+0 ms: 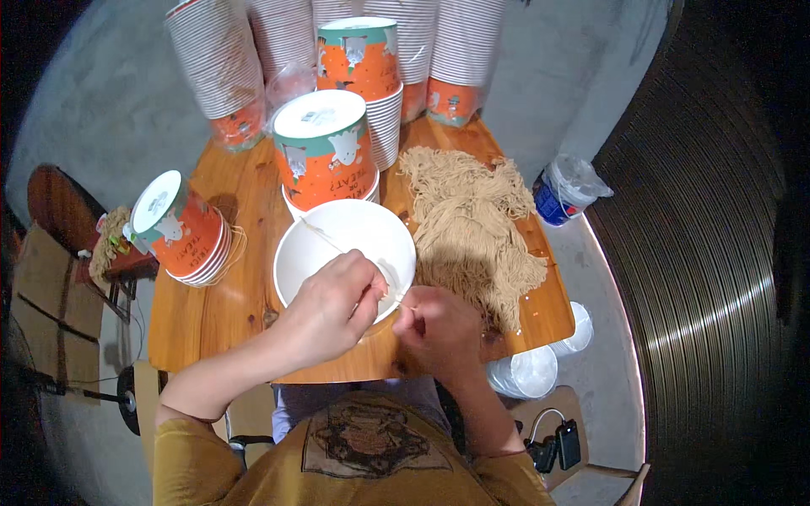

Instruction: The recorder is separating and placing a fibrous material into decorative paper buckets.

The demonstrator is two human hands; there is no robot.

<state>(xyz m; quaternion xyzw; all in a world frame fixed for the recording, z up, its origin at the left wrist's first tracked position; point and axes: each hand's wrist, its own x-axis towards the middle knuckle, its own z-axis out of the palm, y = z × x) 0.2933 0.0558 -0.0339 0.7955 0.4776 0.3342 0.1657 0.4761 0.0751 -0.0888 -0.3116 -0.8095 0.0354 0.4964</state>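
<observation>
A white paper bucket [325, 244] stands at the near middle of the table, its round opening facing me. Over its near right rim my left hand [337, 299] is closed in a pinch on a thin pale string [322, 234]. One length of that string runs from the left hand up across the bucket's opening to its far left rim. Just right of it, my right hand [439, 327] is closed too, pinching the string near the rim. The fingertips of both hands are close together. Whether the string passes through the bucket's wall I cannot tell.
Beige strings [472, 228] lie heaped on the table's right. Orange-and-green printed buckets stand upside down in a middle stack [325, 156] and a left stack [190, 232] with string loops. Tall bagged bucket stacks [215, 63] line the back. White tubs [527, 374] stand below, right.
</observation>
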